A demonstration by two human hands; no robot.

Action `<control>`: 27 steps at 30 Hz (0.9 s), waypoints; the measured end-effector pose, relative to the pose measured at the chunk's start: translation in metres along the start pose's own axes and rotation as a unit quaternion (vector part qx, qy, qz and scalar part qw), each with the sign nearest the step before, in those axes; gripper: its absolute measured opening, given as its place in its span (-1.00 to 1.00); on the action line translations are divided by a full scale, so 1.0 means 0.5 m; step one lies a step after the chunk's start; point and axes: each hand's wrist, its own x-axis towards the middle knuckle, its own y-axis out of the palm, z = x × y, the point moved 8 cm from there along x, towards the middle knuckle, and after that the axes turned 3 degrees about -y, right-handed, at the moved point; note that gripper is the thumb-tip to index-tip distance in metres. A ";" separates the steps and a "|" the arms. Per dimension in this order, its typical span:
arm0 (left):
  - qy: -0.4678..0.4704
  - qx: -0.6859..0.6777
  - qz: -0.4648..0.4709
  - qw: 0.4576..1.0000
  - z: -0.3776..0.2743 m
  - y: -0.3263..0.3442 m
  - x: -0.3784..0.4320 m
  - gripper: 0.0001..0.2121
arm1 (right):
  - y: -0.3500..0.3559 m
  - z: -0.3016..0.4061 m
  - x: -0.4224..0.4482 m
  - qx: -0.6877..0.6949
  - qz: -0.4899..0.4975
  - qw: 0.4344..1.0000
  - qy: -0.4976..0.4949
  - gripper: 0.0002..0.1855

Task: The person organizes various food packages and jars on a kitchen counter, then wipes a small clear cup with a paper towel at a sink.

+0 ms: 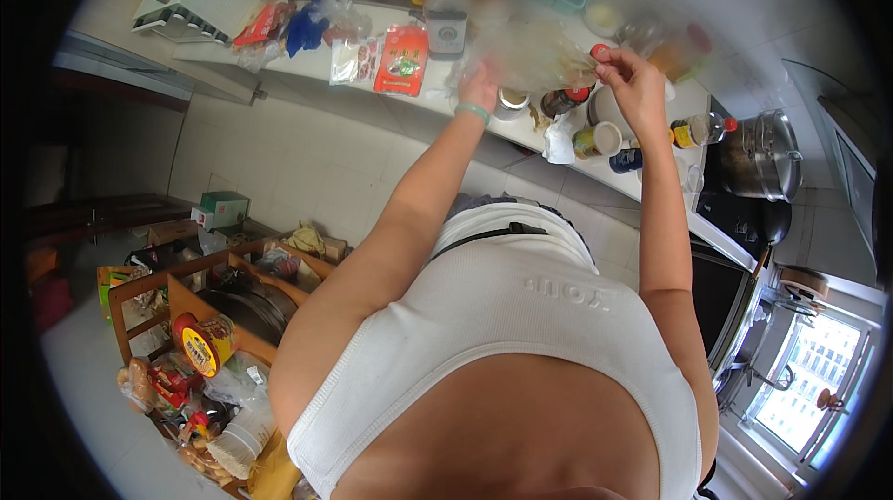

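Note:
My right hand point(631, 85) pinches the gathered edge of a clear plastic bag point(541, 53) between thumb and fingers. A blurred patch covers much of the bag, and I cannot make out its contents. At the bag's other side is my left hand point(478, 90), a green bangle on its wrist; its fingertips are blurred. Just right of that hand stands an open tin point(511, 104). Below the bag are a dark jar with a red lid point(565, 102), a crumpled white tissue point(558, 141) and a tub with a pale lid point(598, 140).
Left along the white counter point(307, 71) lie a red sauce packet point(402, 60) and a blue glove point(305, 29), near a grey tin point(446, 29). A plastic bottle point(698, 130) and steel pot point(760, 155) stand right. Behind me is a crowded wooden rack point(185, 305).

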 end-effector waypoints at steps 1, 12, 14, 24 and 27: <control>0.003 0.002 0.005 1.000 -0.002 0.002 -0.001 -0.77 | -0.003 0.002 0.000 -0.019 -0.003 1.000 0.003 -0.83; 0.015 -0.011 -0.020 1.000 -0.008 -0.004 0.002 -0.76 | -0.006 -0.066 0.011 0.054 -0.035 0.998 0.015 -0.80; 0.014 -0.012 -0.016 1.000 -0.009 -0.003 0.002 -0.76 | -0.007 -0.062 0.011 0.053 -0.041 0.998 0.017 -0.80; 0.012 -0.012 -0.007 1.000 -0.008 -0.003 0.009 -0.76 | -0.022 -0.019 0.001 -0.007 -0.056 0.998 -0.001 -0.79; 0.013 -0.001 0.004 1.000 -0.010 0.007 0.009 -0.76 | -0.027 -0.022 -0.001 -0.012 -0.060 0.998 0.000 -0.79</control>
